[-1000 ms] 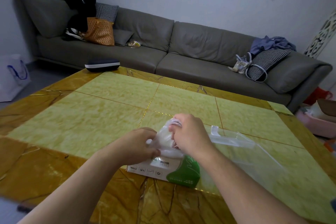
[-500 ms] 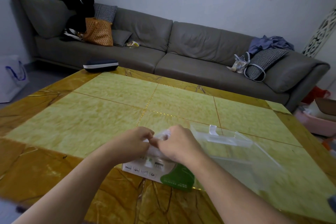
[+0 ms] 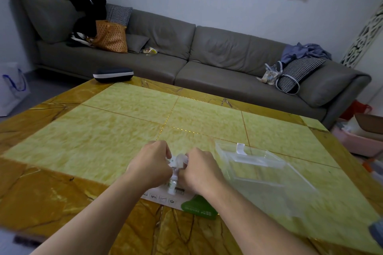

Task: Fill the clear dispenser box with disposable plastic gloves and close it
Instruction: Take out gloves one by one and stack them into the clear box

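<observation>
Dispenser box (image 3: 267, 174): clear plastic, lies on the counter (image 3: 103, 141) toward the near right corner, just beside the right hand. Far end carries a raised clear lip with a small white tab. Walls see-through; contents cannot be made out, edges on the near side blurred.

Gloves (image 3: 179, 160): a thin, crumpled translucent wad, held between the two hands above the glove packet. Part of the wad hangs down in the gap between the hands.

Glove packet (image 3: 165, 196): flat white cardboard with small printed symbols and a barcode, a green patch at its near right corner. Lies on the counter near the near edge, left of the clear box and touching or almost touching it; cannot tell which. Mostly covered by the hands and forearms.

Left hand (image 3: 152, 163): fingers curled, pinching the left side of the glove wad. Right hand (image 3: 200, 168): fingers curled, gripping the right side of the same wad. Knuckles of both nearly meet; the two are close together over the packet.

Counter surface: yellow-green stone panels with a brown marbled border.

Other items: dark case with a pale band (image 3: 113, 74) at the far left corner of the counter. Grey sofa (image 3: 207, 51) behind the far edge, with an orange patterned bag (image 3: 110, 37) and black items at its left end, checked cushion (image 3: 298, 74) and blue cloth at its right end. White carrier bag (image 3: 12, 89) on the floor at far left.
</observation>
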`<state>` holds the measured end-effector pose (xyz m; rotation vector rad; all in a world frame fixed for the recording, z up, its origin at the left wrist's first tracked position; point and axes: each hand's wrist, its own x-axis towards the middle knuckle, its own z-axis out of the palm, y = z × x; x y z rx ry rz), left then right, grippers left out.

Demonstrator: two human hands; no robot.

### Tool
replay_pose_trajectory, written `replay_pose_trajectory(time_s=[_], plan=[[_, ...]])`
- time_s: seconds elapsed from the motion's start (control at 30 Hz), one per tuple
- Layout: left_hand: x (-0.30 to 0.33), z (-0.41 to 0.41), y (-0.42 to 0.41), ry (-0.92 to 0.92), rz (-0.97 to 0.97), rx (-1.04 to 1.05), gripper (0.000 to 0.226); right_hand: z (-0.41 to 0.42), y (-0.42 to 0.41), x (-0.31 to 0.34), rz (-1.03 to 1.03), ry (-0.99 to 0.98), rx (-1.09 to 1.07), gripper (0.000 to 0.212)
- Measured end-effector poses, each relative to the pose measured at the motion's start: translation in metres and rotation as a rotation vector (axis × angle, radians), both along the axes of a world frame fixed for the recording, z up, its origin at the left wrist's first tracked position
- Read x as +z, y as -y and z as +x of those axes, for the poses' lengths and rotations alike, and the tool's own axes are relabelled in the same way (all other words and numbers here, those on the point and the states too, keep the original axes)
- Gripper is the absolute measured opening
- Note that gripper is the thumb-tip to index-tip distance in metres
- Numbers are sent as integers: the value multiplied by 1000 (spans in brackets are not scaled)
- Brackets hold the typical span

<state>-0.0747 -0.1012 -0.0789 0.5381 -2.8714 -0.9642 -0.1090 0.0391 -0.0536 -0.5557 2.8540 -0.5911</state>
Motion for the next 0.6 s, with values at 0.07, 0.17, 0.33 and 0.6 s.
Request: replay_pose_trajectory(time_s=[0.07, 0.17, 0.33, 0.6], plan=[[1, 0, -1, -14, -63, -16, 33, 2, -1, 3, -16, 4, -1, 17], [-1, 1, -3, -19, -139, -27, 30, 4, -5, 11, -13, -1, -1, 18], [-1, 3, -4, -16, -204, -9, 30, 6, -8, 16, 26, -53, 1, 13], [7, 10, -1, -21, -212, 11, 29, 1, -19, 19, -69, -143, -69, 33]])
